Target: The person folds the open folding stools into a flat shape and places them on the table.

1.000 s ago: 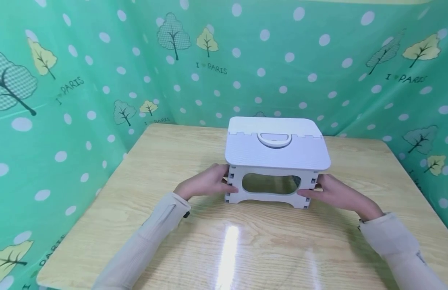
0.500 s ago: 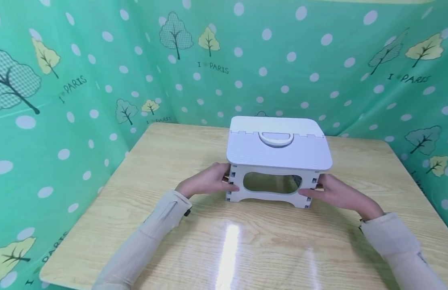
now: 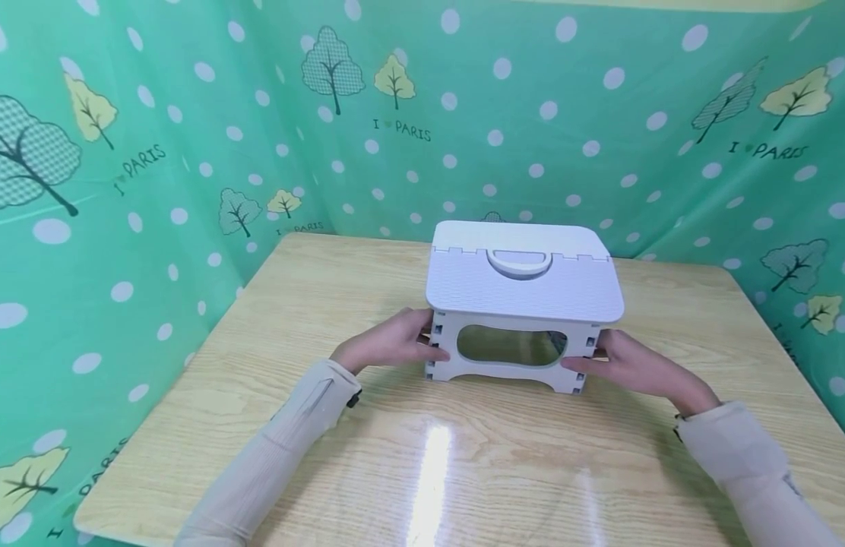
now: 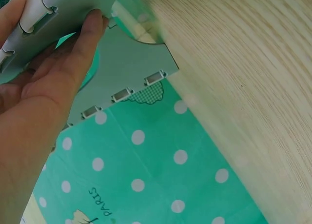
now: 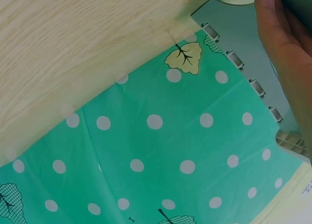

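A white folding step stool [image 3: 525, 292] stands unfolded and upright on the wooden table, its carry handle [image 3: 520, 264] lying in the seat. At its left side my left hand [image 3: 398, 339] grips the leg panel, thumb across the front edge and the other fingers behind. My right hand [image 3: 631, 363] holds the opposite side the same way, thumb on the front panel. In the left wrist view the fingers [image 4: 87, 43] lie against the side panel [image 4: 131, 58]. The right wrist view shows only part of the hand [image 5: 287, 43] beside the stool's side panel [image 5: 243, 48]; its fingertips are hidden.
The wooden table [image 3: 313, 471] spreads around the stool, with a bright light reflection in front of it. A green polka-dot curtain [image 3: 504, 114] printed with trees hangs along the back and both sides of the table.
Both hands keep their hold on the stool, which stays in place on the table. Only a slight shift of the head view shows.
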A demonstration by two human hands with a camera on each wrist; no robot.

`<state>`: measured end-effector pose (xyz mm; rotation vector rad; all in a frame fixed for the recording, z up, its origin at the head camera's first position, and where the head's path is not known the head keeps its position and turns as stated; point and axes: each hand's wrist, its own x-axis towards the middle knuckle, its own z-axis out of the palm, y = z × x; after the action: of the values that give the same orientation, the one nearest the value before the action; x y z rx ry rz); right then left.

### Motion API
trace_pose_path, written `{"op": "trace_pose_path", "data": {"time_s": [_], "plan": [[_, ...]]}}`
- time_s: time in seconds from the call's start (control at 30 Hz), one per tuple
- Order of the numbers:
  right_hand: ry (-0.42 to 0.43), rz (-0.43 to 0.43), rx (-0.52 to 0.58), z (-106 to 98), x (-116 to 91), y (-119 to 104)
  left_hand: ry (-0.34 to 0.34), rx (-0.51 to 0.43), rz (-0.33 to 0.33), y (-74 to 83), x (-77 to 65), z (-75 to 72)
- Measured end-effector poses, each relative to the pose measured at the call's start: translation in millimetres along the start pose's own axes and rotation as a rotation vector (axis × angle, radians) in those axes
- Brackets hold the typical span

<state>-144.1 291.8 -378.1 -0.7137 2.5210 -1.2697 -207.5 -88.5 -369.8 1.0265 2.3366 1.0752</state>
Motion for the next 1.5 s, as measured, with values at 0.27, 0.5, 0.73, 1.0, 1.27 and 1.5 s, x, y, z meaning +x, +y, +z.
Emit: {"op": "trace_pose_path", "data": {"time_s": [0.27, 0.5, 0.73, 1.0, 1.27, 1.5], "plan": [[-0.009, -0.001, 0.009, -0.3, 1.3, -1.6, -0.002, -0.017, 0.008, -0.6, -0.5, -0.3], [-0.008, -0.01, 0.006, -0.7, 0.4, -0.8, -0.009, -0.032, 0.007, 1.2, -0.8, -0.5], [-0.014, -0.009, 0.016, -0.3, -0.4, -1.3, -0.012, -0.029, 0.01, -1.1, -0.1, -0.8], [-0.009, -0.007, 0.018, -0.2, 0.1, 0.1, -0.021, -0.039, 0.01, -2.9, 0.4, -1.4], [-0.022, -0.01, 0.015, -1.1, 0.3, -0.2, -0.023, -0.042, 0.02, -4.0, 1.2, -1.6], [-0.031, -0.018, 0.034, -1.4, 0.3, 1.7, -0.026, -0.043, 0.022, -3.7, 0.6, -2.3]]}}
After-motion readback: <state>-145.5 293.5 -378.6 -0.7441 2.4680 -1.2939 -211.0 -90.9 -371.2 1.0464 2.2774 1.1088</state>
